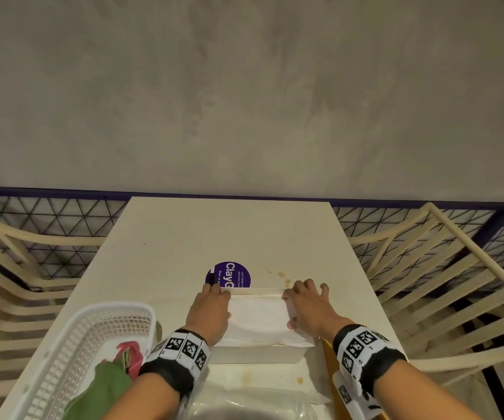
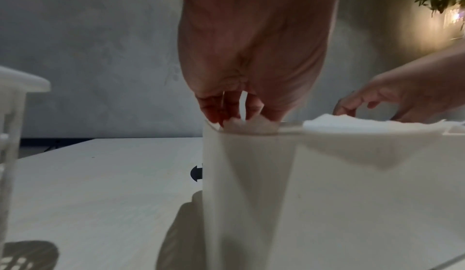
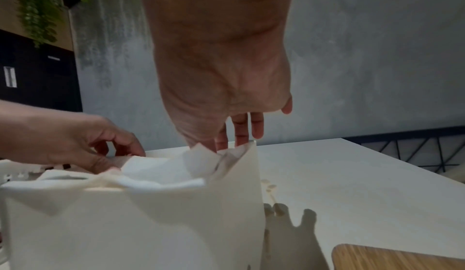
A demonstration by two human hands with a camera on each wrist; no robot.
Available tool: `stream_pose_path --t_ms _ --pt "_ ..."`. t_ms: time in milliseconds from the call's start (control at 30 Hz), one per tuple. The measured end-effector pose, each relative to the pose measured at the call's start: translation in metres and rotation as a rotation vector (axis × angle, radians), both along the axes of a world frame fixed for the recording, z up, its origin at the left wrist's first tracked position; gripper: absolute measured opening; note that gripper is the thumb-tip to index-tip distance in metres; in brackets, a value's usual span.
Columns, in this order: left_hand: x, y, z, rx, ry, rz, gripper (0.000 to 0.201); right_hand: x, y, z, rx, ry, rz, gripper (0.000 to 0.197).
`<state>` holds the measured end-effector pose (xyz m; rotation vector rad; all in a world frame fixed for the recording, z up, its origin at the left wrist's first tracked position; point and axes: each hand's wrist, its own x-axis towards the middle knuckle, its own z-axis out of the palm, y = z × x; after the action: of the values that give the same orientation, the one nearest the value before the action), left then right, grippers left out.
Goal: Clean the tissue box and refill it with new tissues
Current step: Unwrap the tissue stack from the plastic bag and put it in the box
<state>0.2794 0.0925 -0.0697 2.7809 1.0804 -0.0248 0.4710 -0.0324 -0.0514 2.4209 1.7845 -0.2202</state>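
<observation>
A white open-topped tissue box (image 1: 256, 354) stands in the middle of the white table (image 1: 184, 237). A stack of white tissues (image 1: 258, 316) fills it, with a sheet edge draped over the near rim. My left hand (image 1: 211, 307) is at the box's left end, and its fingers (image 2: 234, 111) reach down onto the tissues (image 2: 352, 122) at the far left corner. Over the right end my right hand (image 1: 308, 304) points its straight fingers (image 3: 239, 131) down onto the crumpled tissues (image 3: 156, 170) by the far right corner. Neither hand holds anything.
A white slatted basket (image 1: 71, 344) with green and pink cloths (image 1: 108, 383) sits at the near left. Clear plastic wrapping (image 1: 244, 404) lies by the near edge, and a wooden board (image 3: 392, 256) at the near right. A purple sticker (image 1: 229, 275) and brown stains (image 1: 284, 275) lie beyond the box. Slatted chairs (image 1: 441, 283) flank the table.
</observation>
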Motion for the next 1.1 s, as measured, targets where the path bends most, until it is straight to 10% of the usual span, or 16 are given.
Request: stream_pose_path --t_ms 400,600,900,1100 --pt "-0.004 0.006 0.007 -0.092 -0.285 0.013 0.040 -0.003 0.004 0.011 0.270 0.188 0.077 0.044" --pt "0.001 0.000 0.009 -0.275 0.083 -0.174 0.062 -0.008 0.003 0.010 -0.228 0.171 0.317 0.065" --pt "-0.003 -0.004 0.006 -0.067 0.274 -0.096 0.055 -0.007 -0.001 0.000 -0.279 -0.225 0.350 0.066" --pt "-0.005 -0.003 0.019 -0.110 0.305 -0.082 0.051 0.000 -0.013 0.010 -0.215 0.078 0.254 0.077"
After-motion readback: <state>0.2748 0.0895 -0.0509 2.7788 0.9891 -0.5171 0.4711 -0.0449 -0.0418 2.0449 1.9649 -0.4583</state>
